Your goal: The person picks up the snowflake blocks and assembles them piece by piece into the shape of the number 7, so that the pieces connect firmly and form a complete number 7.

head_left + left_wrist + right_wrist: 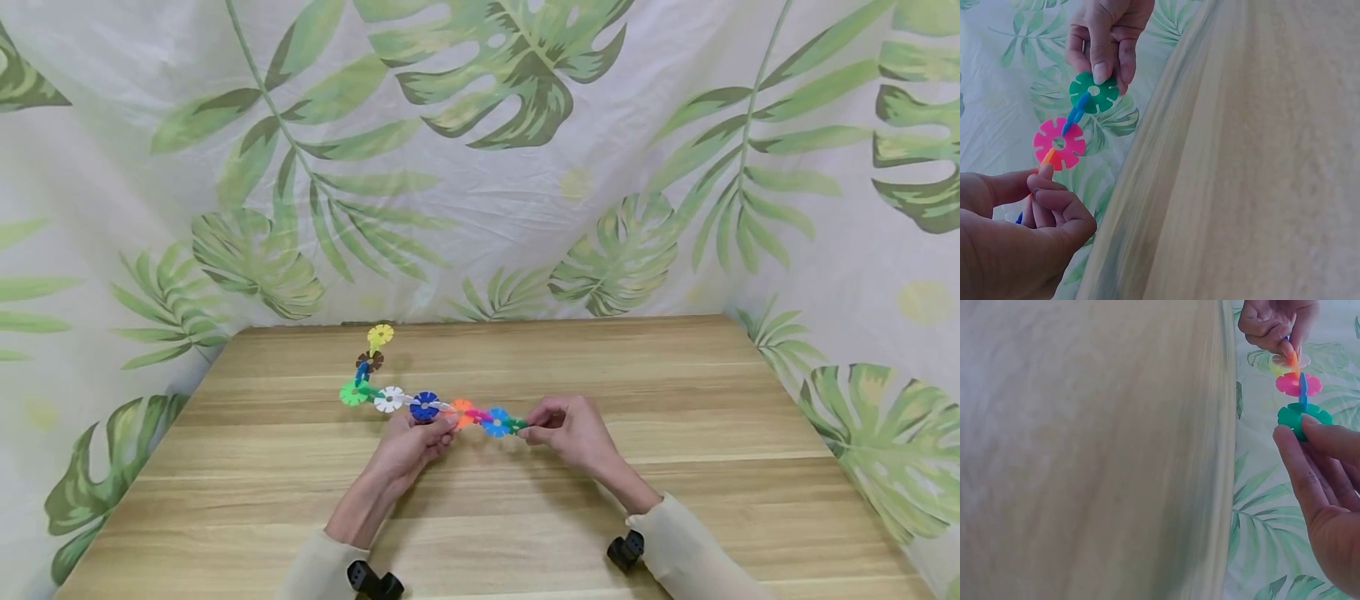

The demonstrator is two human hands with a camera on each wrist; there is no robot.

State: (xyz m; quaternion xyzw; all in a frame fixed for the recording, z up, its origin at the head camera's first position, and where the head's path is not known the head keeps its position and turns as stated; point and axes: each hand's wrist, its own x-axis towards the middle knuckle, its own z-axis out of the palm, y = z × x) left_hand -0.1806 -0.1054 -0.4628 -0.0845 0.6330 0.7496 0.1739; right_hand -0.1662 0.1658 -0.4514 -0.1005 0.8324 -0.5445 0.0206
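A chain of slotted plastic snowflake discs, joined edge to edge, runs across the head view over the table. My left hand point(414, 446) pinches it at the orange disc point(462, 414) between thumb and fingers. At the chain's right end, my right hand point(576, 430) grips the dark green disc point(1094, 94) by its rim. Between the hands sit a pink disc point(1060, 144) and a light blue disc point(497, 422). Left of my left hand come a dark blue disc point(424, 406), a white disc point(389, 400) and a bright green disc point(354, 393). There the chain bends back to a brown disc point(370, 362) and a yellow disc point(381, 334).
The wood-grain table point(675, 375) lies beneath both hands. A leaf-patterned cloth point(480, 192) hangs behind it and along both sides. Each sleeve carries a small black camera, one on the left wrist point(375, 581) and one on the right point(626, 552).
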